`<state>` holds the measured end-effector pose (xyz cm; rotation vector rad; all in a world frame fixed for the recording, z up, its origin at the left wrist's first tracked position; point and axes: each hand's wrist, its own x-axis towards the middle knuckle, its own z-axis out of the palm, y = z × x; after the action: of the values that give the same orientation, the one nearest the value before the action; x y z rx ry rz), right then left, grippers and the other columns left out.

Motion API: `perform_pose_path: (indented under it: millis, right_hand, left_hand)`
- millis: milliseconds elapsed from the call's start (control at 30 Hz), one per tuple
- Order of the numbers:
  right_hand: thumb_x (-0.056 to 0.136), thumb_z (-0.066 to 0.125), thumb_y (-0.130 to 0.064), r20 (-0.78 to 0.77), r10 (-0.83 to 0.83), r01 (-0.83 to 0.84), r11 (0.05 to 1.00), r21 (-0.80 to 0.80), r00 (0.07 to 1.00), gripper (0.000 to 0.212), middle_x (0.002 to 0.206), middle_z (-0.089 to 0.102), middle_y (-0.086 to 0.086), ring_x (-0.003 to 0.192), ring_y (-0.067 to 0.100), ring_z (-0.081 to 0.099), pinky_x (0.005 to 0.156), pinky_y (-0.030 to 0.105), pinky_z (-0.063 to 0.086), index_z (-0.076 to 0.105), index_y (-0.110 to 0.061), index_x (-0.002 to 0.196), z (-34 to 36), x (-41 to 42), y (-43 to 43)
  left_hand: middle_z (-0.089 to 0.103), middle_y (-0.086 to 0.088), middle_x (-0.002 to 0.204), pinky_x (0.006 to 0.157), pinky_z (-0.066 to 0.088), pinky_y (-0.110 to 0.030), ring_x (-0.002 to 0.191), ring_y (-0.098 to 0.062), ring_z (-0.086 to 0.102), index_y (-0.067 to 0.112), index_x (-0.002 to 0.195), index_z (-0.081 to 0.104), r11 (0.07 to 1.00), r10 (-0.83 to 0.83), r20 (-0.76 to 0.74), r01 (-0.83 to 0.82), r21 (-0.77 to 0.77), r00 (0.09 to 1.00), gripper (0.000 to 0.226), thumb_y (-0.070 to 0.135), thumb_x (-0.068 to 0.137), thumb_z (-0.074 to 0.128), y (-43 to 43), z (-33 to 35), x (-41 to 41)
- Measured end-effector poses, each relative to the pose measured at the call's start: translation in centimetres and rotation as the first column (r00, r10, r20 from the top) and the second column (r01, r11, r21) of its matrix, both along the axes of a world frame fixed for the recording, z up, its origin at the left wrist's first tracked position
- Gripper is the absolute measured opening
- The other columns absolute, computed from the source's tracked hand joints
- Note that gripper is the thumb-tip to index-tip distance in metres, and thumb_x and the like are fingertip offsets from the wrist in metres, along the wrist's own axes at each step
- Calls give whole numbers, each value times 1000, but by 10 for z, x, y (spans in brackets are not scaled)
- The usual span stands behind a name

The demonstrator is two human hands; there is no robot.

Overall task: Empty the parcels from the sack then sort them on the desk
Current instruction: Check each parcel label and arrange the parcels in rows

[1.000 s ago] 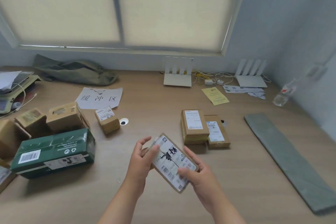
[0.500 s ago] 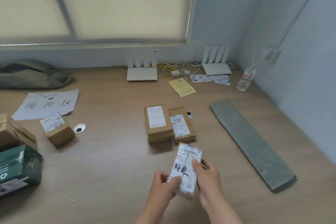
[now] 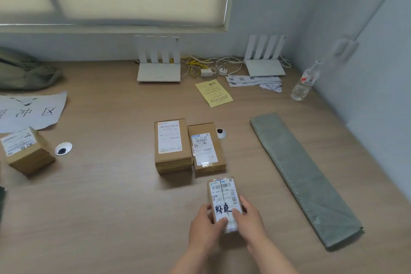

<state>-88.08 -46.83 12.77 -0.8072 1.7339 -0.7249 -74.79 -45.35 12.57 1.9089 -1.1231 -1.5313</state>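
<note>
A small flat parcel (image 3: 223, 198) with a white label and black handwritten characters is held by both hands, just in front of two brown parcels on the desk. My left hand (image 3: 205, 227) grips its near left edge and my right hand (image 3: 250, 221) grips its near right edge. The taller brown parcel (image 3: 171, 144) and the lower brown parcel (image 3: 206, 149) lie side by side mid-desk. Another small brown parcel (image 3: 25, 150) sits at the far left. The olive sack (image 3: 24, 71) lies crumpled at the back left.
A folded grey-green cloth (image 3: 304, 178) runs diagonally on the right. Two white routers (image 3: 159, 71) (image 3: 264, 66) with cables stand at the back wall. A yellow slip (image 3: 213, 92), a paper sign (image 3: 33, 111), a plastic bottle (image 3: 304, 82) and two desk grommets (image 3: 63, 148) are nearby.
The view swung right, pushing the green box and left parcels out of frame. Both hands carried the labelled parcel right and forward to just before the two brown parcels, turning it lengthwise.
</note>
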Motion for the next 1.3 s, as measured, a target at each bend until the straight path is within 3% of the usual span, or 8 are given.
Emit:
perform_pose_path:
  millis: [167, 267, 367, 533, 667, 800, 1067, 1300]
  right_hand:
    - [93, 52, 1, -42, 35, -35, 999, -7, 998, 52, 100, 77, -18, 92, 5, 74, 84, 33, 61, 65, -49, 104, -5, 0, -26]
    - [91, 54, -4, -79, 75, -78, 996, -37, 994, 47, 106, 77, -13, 97, 11, 74, 91, 41, 59, 65, -47, 108, -11, 1, -39]
    - [91, 55, -5, -114, 100, -106, 993, -51, 988, 47, 109, 76, -11, 99, 12, 73, 94, 42, 57, 65, -42, 119, -16, 0, -49]
    - [92, 54, 0, -94, 94, -98, 994, -40, 991, 46, 109, 76, -8, 99, 13, 73, 92, 38, 59, 65, -39, 115, -10, 0, -53]
    - [95, 63, -17, -176, 32, -41, 998, -50, 984, 53, 144, 58, -1, 132, 19, 55, 112, 40, 43, 50, -21, 146, 6, 7, -42]
    - [91, 66, -17, -354, -21, -71, 966, -247, 935, 48, 132, 62, -7, 128, 21, 55, 104, 35, 44, 59, -24, 138, 41, 37, -20]
    - [92, 66, -9, -31, 4, -13, 958, -288, 1000, 41, 123, 66, -8, 116, 12, 58, 95, 28, 42, 65, -32, 126, 87, 160, 34]
    - [93, 66, -12, 42, 21, -6, 945, -327, 999, 40, 118, 68, -13, 116, 7, 60, 97, 29, 46, 66, -33, 127, 119, 274, 80]
  left_hand:
    - [74, 15, 97, 79, 57, -23, 82, 1, 71, 36, 110, 56, 998, 40, 36, -38, -54, 999, 36, 23, 82, 74, -21, -11, -3]
    - [72, 22, 94, 80, 56, -19, 83, 9, 68, 42, 99, 58, 997, 51, 35, -49, -64, 998, 32, 20, 84, 74, -32, -13, -2]
    - [74, 18, 95, 82, 57, -23, 86, 4, 70, 39, 107, 61, 994, 95, 1, -95, -59, 995, 34, 20, 83, 75, -42, -16, 0]
    - [71, 13, 107, 69, 47, -6, 82, 12, 65, 29, 128, 56, 996, 84, -14, -84, -32, 996, 45, 25, 86, 74, -45, -10, 2]
    - [57, 3, 120, 92, 46, -25, 108, -13, 58, 28, 149, 36, 997, 71, 25, -70, -15, 997, 76, 45, 84, 72, -35, 7, 19]
    - [57, 11, 123, 91, 53, -30, 105, -5, 59, 38, 137, 47, 992, 85, 7, -84, -93, 996, 58, 40, 84, 71, -17, 31, 63]
    - [63, 16, 118, 81, 46, -14, 108, -2, 60, 41, 121, 58, 939, 210, -93, -227, -257, 973, 38, 21, 90, 68, 30, 82, 193]
    - [63, 18, 117, 80, 47, -15, 111, -1, 60, 43, 120, 59, 909, 206, -151, -247, -336, 967, 38, 19, 91, 67, 72, 117, 303]
